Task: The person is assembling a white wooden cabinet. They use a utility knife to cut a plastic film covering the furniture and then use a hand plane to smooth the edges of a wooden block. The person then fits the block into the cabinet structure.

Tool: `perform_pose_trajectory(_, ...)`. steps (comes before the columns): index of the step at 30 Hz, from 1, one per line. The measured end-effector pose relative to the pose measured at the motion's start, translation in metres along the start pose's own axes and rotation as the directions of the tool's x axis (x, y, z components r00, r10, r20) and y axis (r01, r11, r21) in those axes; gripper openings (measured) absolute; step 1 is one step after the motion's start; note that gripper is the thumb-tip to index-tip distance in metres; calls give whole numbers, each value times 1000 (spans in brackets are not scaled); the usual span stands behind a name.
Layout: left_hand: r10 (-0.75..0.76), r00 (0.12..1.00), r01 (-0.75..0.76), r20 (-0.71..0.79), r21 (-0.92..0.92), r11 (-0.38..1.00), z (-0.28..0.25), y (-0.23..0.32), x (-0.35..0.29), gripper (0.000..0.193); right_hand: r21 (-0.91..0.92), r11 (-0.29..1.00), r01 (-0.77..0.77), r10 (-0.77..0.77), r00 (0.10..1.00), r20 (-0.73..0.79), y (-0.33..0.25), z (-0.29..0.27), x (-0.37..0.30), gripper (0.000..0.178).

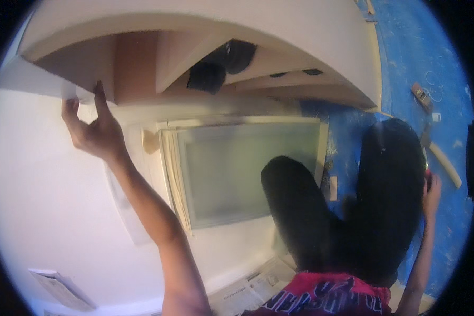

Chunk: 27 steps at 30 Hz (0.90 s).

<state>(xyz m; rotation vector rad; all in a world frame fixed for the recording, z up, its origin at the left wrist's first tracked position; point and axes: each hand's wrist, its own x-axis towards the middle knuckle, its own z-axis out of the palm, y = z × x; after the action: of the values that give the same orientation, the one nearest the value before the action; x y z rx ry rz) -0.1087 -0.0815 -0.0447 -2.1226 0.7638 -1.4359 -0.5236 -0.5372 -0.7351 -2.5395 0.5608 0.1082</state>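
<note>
My left hand (pixel 97 129) is raised at the lower left corner of a white cabinet (pixel 310 37) with a curved front edge. Its thumb and fingers are apart, with their tips at the cabinet's pale side panel (pixel 84 79). Beside my right knee, my right hand (pixel 432 195) is low, its fingers curled at a small red thing (pixel 427 173) that my leg partly hides. A tool with a curved cream handle (pixel 445 163), like a hammer, lies just beyond that hand.
Dark rounded objects (pixel 208 76) sit inside the cabinet's compartments. A framed frosted panel (pixel 226 174) is before my knees. On the blue floor covering (pixel 405 47) lies a brown hand plane (pixel 421 97). Newspaper (pixel 253 287) is near me; a paper booklet (pixel 63 289) lies lower left.
</note>
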Motion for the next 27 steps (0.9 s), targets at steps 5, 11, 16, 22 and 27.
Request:
perform_pose_trajectory(5, 28, 996, -32, -80, -58, 998, 5, -6, -3, 49, -107, 994, -11, -19, 962, -274, -4, -24, 30, 54)
perform_pose_trajectory(11, 31, 989, -46, -144, -98, 994, 10, -11, -8, 46, -359, 933, 23, -67, 992, -110, -24, -19, 70, 60)
perform_pose_trajectory(16, 103, 971, -125, -216, -90, 988, 19, -19, 0, 48, -353, 934, -55, 55, 998, -10, -25, -22, 70, 66)
perform_pose_trajectory(22, 101, 981, -117, -166, -90, 989, 36, -98, -26, 43, -204, 972, 116, -129, 990, -49, -47, -56, 103, 42)
perform_pose_trajectory(27, 88, 979, -62, -185, 142, 988, 41, -94, -18, 34, -16, 1000, 13, -16, 965, -261, -67, -78, 92, 44)
